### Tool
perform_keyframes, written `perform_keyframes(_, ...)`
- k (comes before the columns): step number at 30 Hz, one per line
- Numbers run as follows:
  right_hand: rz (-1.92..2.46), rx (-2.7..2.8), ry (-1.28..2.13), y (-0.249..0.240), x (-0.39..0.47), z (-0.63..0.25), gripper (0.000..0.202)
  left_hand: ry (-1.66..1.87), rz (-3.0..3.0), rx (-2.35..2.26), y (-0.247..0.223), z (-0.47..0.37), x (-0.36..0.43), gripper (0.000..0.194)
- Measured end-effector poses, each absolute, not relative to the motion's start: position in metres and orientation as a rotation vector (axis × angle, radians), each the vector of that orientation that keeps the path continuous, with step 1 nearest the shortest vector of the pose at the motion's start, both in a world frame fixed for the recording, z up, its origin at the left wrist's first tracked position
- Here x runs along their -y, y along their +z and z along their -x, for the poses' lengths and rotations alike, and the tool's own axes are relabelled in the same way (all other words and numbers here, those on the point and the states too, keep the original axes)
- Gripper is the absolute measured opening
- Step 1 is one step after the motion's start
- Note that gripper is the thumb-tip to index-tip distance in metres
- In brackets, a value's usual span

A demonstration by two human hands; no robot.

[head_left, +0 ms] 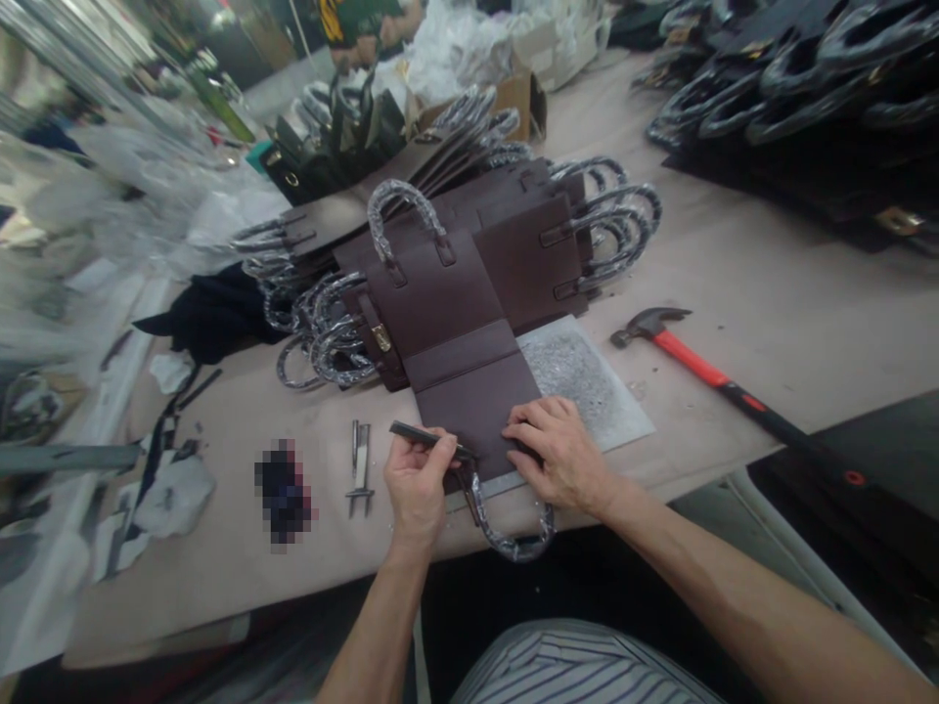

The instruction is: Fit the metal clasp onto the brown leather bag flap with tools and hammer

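A dark brown leather handbag piece [469, 411] lies opened out, one plastic-wrapped handle at its far end and another hanging over the table's near edge. My left hand [417, 484] is closed around a narrow dark bar-like tool [415, 432], its lower end close to the near left corner of the leather; its exact kind is unclear. At the right edge of the same panel, my right hand [558, 455] grips the leather with bent fingers. Beneath the panel, a pale slab [616, 416] with a dark scuffed patch sticks out to the right.
A claw hammer [704, 372] with red-and-black handle lies right. Small metal tools [359, 469] and a blurred-out object [283, 497] are left. Stacked brown bags [528, 249] stand behind; black bags [807, 127] are piled far right. A person [367, 29] is at the back.
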State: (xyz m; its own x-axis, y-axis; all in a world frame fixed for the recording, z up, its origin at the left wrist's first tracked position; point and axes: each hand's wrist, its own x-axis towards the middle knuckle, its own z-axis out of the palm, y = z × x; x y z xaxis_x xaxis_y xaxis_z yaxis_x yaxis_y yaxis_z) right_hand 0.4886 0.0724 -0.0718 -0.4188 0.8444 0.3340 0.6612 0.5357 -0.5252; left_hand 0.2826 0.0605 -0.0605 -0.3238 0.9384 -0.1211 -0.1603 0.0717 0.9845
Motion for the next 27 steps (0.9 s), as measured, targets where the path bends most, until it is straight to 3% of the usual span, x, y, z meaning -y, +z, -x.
perform_keyframes(20,1.23,2.218,0.426,-0.072,-0.072,-0.487,0.018,1.326,-1.098,-1.382,-0.074,-0.263,-0.064,0.038)
perform_keyframes(27,1.236,2.246,0.441,-0.07,-0.072,-0.487,0.02,1.268,-1.144,-1.338,-0.064,-0.274,-0.059,0.018)
